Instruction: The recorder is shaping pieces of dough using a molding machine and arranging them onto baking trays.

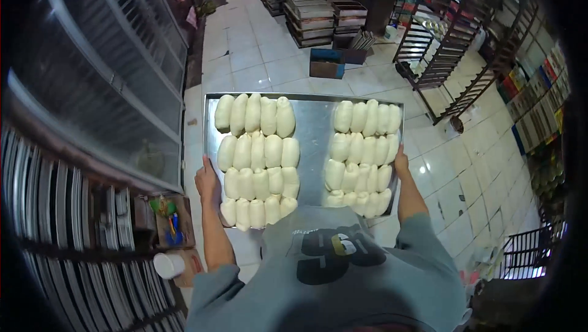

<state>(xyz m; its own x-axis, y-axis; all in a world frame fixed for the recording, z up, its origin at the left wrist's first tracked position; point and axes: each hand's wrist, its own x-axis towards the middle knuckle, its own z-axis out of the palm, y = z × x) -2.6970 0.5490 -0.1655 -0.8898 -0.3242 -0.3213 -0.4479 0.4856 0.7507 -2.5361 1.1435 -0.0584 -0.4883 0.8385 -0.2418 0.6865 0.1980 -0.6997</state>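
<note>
A large metal baking tray [311,148] is held level in front of my body, its near edge close to my grey shirt. My left hand [207,182] grips its left rim, and my right hand [401,164] grips the right rim. On the tray lie pale dough rolls in two blocks, a left block [258,151] and a right block [361,118], each in several rows of rolls pressed side by side. Bare metal shows between the blocks. Under the rim, the fingers of both hands are partly hidden.
White floor tiles [245,44] stretch ahead. Farther off stand stacked trays [309,17], a blue box [326,64] and dark rolling racks [438,50]. Glazed metal doors [116,81] line the left, above racks of upright trays [61,191] and a white bucket [169,265]. Coloured crates [539,111] border the right.
</note>
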